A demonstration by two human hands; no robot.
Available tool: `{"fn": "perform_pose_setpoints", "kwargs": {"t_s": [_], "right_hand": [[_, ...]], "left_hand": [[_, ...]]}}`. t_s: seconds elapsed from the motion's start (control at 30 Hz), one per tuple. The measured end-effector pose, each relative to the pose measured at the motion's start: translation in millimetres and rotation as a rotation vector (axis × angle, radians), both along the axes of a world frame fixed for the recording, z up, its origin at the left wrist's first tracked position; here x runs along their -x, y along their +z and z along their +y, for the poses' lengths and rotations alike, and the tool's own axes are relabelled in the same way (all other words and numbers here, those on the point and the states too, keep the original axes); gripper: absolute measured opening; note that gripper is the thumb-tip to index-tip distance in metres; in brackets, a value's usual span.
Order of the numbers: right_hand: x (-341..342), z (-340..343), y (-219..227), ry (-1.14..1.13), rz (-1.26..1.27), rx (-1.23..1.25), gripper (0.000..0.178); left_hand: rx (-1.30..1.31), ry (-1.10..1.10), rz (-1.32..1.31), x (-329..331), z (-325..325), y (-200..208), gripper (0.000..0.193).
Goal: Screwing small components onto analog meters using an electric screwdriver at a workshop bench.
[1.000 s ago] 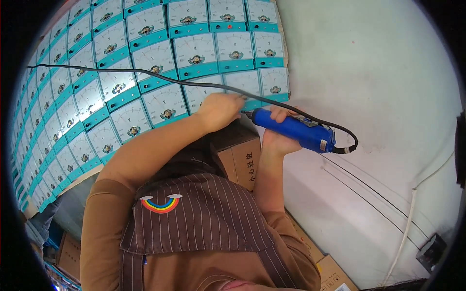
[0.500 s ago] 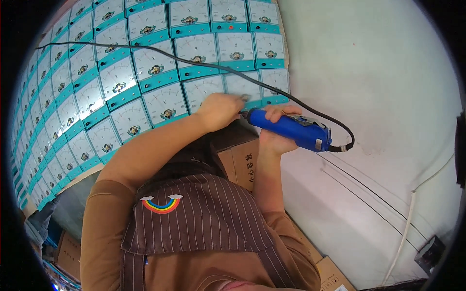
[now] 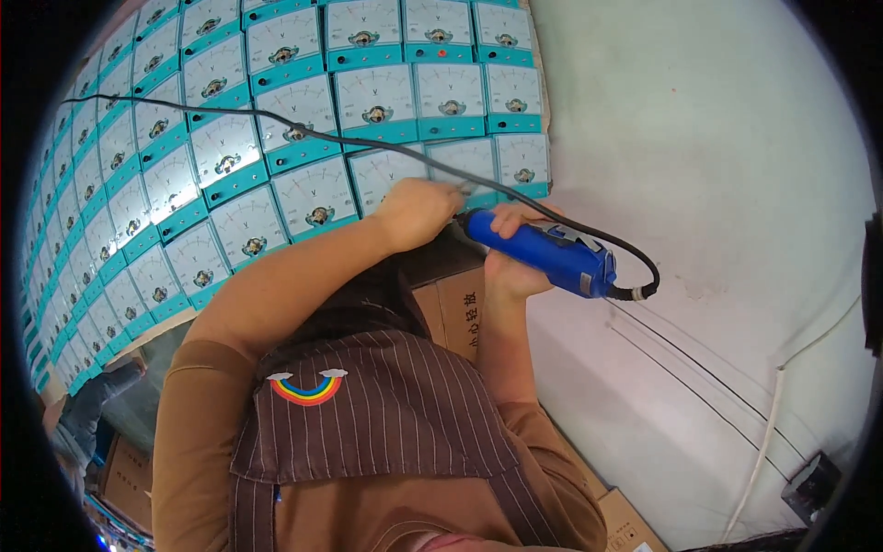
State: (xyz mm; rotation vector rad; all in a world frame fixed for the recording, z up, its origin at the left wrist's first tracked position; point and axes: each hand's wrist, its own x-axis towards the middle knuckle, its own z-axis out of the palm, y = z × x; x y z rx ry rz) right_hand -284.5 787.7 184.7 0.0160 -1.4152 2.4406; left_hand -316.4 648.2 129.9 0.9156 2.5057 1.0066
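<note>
Using a blue power tool point(image 3: 543, 253) at the edge of the meters point(image 3: 308, 195) looks like the step; next move probably calls for a steady aim. Left hand point(image 3: 416, 213) by the meters' near edge, fingers curled in, can't tell what they pinch; tool just right of it, front end pointing left and slightly up at those fingers, long axis sloping down to the right; right hand point(image 3: 511, 276) wrapped round its body

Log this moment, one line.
right hand: grips blue cylindrical corded tool | left hand: beside tool's front end, grasp unclear | white-and-teal rectangular meters: in rows | black flexible cable: crosses above meters
</note>
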Motion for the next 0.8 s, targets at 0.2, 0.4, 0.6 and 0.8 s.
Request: {"fn": "perform_pose_setpoints", "kwargs": {"t_s": [0.2, 0.4, 0.6, 0.8], "right_hand": [[0, -1, -2, 0.003, 0.003, -0.038, 0.059], [2, -2, 0, 0.025, 0.01, -0.031, 0.061], [1, -1, 14, -0.036, -0.005, -0.021, 0.057], [6, 12, 24, -0.066, 0.029, -0.036, 0.054]], "left_hand": [[-0.042, -0.036, 0.049, 3, -2, -7, 0.015], [-0.093, 0.071, 0.086, -3, -1, -1, 0.017], [-0.001, -0.066, 0.014, 3, -3, -8, 0.016], [-0.006, 0.058, 0.017, -2, 1, 6, 0.014]]}}
